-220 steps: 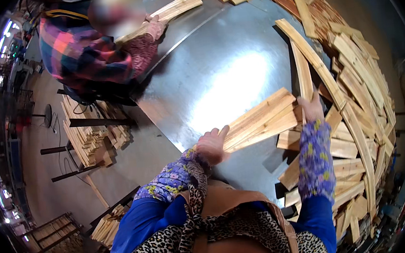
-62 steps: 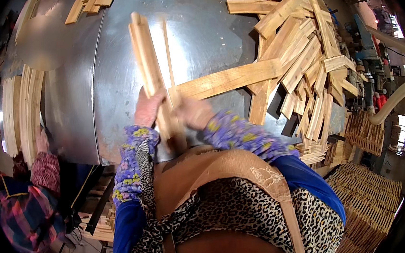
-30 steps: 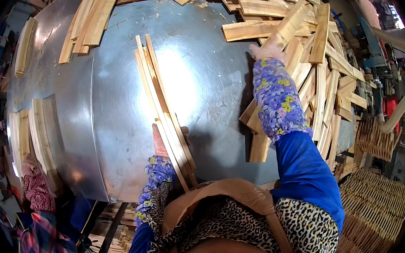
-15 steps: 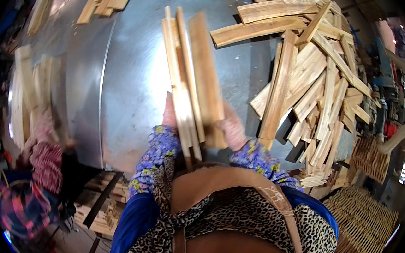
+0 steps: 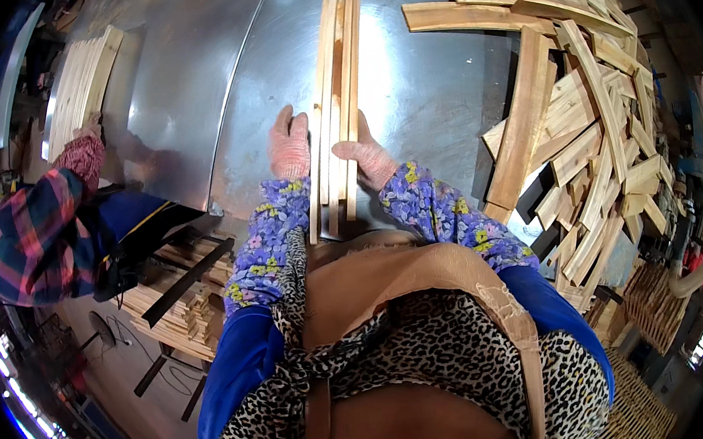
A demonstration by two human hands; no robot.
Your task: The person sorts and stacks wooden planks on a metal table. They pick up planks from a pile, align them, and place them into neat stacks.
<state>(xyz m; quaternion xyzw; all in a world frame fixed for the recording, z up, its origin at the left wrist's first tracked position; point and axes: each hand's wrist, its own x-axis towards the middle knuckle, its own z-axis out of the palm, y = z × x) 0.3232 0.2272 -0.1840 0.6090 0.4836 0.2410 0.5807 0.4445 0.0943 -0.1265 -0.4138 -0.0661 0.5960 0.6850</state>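
Several narrow wooden boards (image 5: 331, 104) stand on edge side by side in front of me on the metal tabletop, their ends uneven. My right hand (image 5: 369, 158), in a pinkish knit glove, grips the bundle from the right, its thumb over the near part of the boards. My left hand (image 5: 288, 148), gloved alike, is at the bundle's left side with fingers and thumb apart. Whether its palm touches the outermost board, I cannot tell.
A large jumbled heap of boards (image 5: 601, 114) covers the right side of the metal table (image 5: 181, 92). At the left, a co-worker's gloved hand (image 5: 82, 155) is at an upright row of boards (image 5: 80, 84). More stacked wood (image 5: 171, 306) lies below the table's near edge.
The separate board at my right hand has come against the others, forming one bundle. My left hand's fingers now show spread. The view has shifted, and the co-worker's boards look more evenly lined up.
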